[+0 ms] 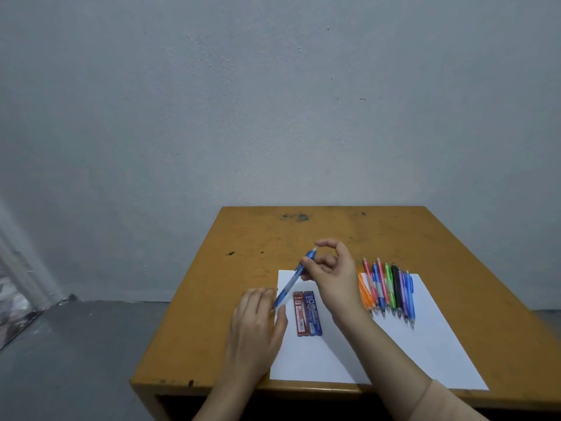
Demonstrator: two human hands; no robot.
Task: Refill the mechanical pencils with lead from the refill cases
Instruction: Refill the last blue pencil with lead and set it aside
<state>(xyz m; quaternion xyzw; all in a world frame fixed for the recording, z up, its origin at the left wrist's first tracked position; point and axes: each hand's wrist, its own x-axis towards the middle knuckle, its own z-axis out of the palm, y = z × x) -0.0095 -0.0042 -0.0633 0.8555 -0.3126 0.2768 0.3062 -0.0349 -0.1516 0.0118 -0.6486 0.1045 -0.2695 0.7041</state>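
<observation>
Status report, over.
Left grip holds blue plastic mechanical pencil by tip; right grip holds cap end. Red refill case, blue refill case untouched on white paper. Nothing blocking.

The left hand (255,325) and right hand (335,279) are bare; a snug beige sleeve (443,402) covers the right forearm.

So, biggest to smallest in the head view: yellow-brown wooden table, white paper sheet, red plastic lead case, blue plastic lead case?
Yellow-brown wooden table
White paper sheet
Red plastic lead case and blue plastic lead case: too alike to rank

Dim, flat light — soft focus, edges bent wide.
</observation>
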